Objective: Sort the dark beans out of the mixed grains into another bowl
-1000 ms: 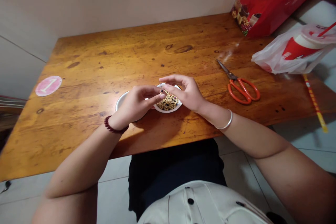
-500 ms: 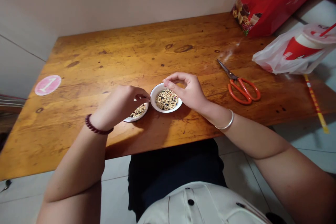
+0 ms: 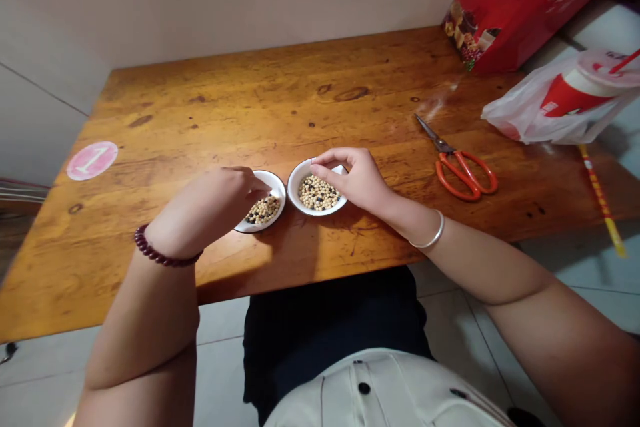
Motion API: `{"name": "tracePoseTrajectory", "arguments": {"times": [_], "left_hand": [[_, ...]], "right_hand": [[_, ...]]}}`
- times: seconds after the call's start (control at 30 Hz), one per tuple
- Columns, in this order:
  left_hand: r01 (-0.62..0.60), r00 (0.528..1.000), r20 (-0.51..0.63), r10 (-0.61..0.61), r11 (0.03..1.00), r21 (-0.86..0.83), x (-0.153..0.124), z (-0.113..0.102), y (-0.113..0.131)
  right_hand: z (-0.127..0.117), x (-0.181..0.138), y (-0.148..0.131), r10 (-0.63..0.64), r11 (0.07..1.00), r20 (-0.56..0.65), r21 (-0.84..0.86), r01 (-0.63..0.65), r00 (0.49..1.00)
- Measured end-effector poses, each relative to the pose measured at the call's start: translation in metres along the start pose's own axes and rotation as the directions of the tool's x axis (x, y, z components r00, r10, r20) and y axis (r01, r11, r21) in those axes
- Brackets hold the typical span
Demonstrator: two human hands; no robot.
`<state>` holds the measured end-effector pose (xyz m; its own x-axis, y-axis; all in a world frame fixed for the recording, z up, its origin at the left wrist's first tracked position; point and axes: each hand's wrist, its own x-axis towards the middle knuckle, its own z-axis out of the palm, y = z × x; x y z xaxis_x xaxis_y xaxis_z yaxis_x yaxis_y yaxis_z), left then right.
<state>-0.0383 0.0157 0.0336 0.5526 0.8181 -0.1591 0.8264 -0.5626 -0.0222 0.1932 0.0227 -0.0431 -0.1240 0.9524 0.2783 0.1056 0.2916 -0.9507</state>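
Two white bowls with dark rims stand side by side near the table's front edge. The left bowl (image 3: 277, 185) and the right bowl (image 3: 294, 197) hold small pale, bean-like pieces with dark ones among them. Over the left bowl is my left hand (image 3: 220, 200), fingertips bent together and lowered to the pieces; whatever they pinch is hidden. My right hand (image 3: 357, 177) is over the right bowl's far right side. Its thumb and forefinger meet near the far rim, and anything between them is too small to make out.
Orange-handled scissors (image 3: 457, 170) lie right of the bowls. Farther right are a red and white cup (image 3: 575, 97) in a plastic bag, a red bag (image 3: 530, 7), and a red-yellow stick (image 3: 600, 190). A pink sticker (image 3: 93, 161) marked 1 is at left.
My left hand has moved left and down from between the bowls, so more of the left bowl shows. My right hand has shifted slightly lower, still with thumb and forefinger together.
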Motion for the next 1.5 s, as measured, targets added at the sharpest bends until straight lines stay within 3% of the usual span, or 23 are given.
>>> {"name": "tracePoseTrajectory", "arguments": {"times": [0.13, 0.37, 0.47, 0.57, 0.63, 0.73, 1.0, 1.3, 1.5], "left_hand": [[0.021, 0.997, 0.066, -0.029, 0.992, 0.128, 0.003, -0.009, 0.006], [0.138, 0.974, 0.139, -0.176, 0.959, 0.247, 0.0, 0.002, -0.002], [0.082, 0.994, 0.066, -0.091, 0.988, 0.129, -0.001, 0.001, -0.002], [-0.018, 0.989, -0.151, 0.001, 0.993, -0.113, 0.002, -0.001, 0.004], [-0.047, 0.947, -0.315, -0.058, 0.948, -0.315, 0.007, -0.001, 0.012], [-0.124, 0.899, -0.416, -0.139, 0.829, -0.545, 0.016, 0.006, 0.024], [-0.212, 0.897, -0.398, -0.191, 0.604, -0.768, 0.029, 0.025, 0.035], [-0.23, 0.862, -0.432, -0.263, 0.556, -0.799, 0.031, 0.028, 0.037], [-0.232, 0.911, -0.317, -0.263, 0.306, -0.923, 0.034, 0.029, 0.034]], "right_hand": [[0.0, 0.0, 0.003, 0.006, 1.0, 0.003, -0.021, -0.006, 1.0], [-0.001, 0.0, 0.002, 0.024, 0.996, -0.007, -0.088, -0.025, 1.0], [0.0, 0.0, 0.001, 0.022, 0.995, -0.017, -0.095, -0.024, 1.0], [0.0, -0.001, -0.002, -0.017, 0.993, -0.045, -0.12, 0.011, 0.999], [0.0, -0.003, -0.005, -0.076, 0.978, -0.063, -0.198, 0.063, 0.995], [0.0, -0.006, -0.01, -0.184, 0.918, -0.066, -0.367, 0.148, 0.981], [-0.001, -0.008, -0.015, -0.304, 0.872, -0.086, -0.427, 0.24, 0.949], [-0.002, -0.008, -0.017, -0.299, 0.881, -0.087, -0.408, 0.24, 0.95], [-0.003, -0.009, -0.019, -0.279, 0.888, -0.077, -0.399, 0.227, 0.957]]}}
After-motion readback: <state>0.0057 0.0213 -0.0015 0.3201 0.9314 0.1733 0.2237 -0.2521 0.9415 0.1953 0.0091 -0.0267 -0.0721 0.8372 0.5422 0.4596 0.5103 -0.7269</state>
